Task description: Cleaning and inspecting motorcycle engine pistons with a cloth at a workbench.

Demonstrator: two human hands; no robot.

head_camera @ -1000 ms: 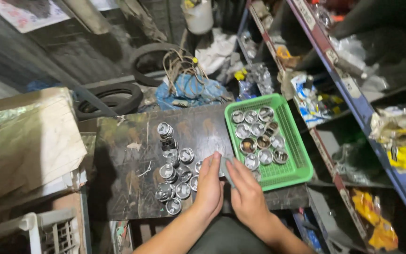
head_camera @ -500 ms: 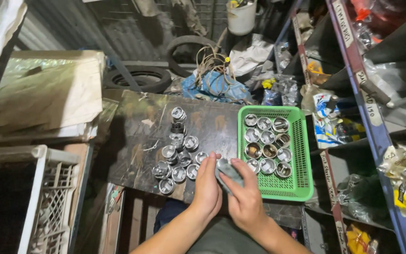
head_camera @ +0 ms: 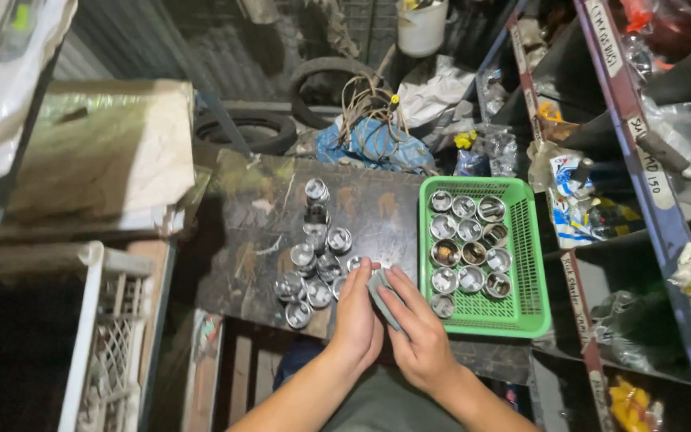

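Both hands, left point(head_camera: 355, 314) & right point(head_camera: 417, 336), closed together round a grey part point(head_camera: 381, 292) at lower centre, btwn loose pistons point(head_camera: 313, 264) on table point(head_camera: 377, 208) & green basket point(head_camera: 533, 272) w/ sorted ones.

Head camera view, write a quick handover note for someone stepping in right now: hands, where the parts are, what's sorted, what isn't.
Left hand and right hand meet at the near edge of the dark work board, holding a small grey piece between them; what it is cannot be told.
Green basket, right of the board: about a dozen round metal cups in rows.
Loose metal cups sit in a cluster on the board, left of the hands.
Done: the basket rows. Left: the loose cluster and the held piece.
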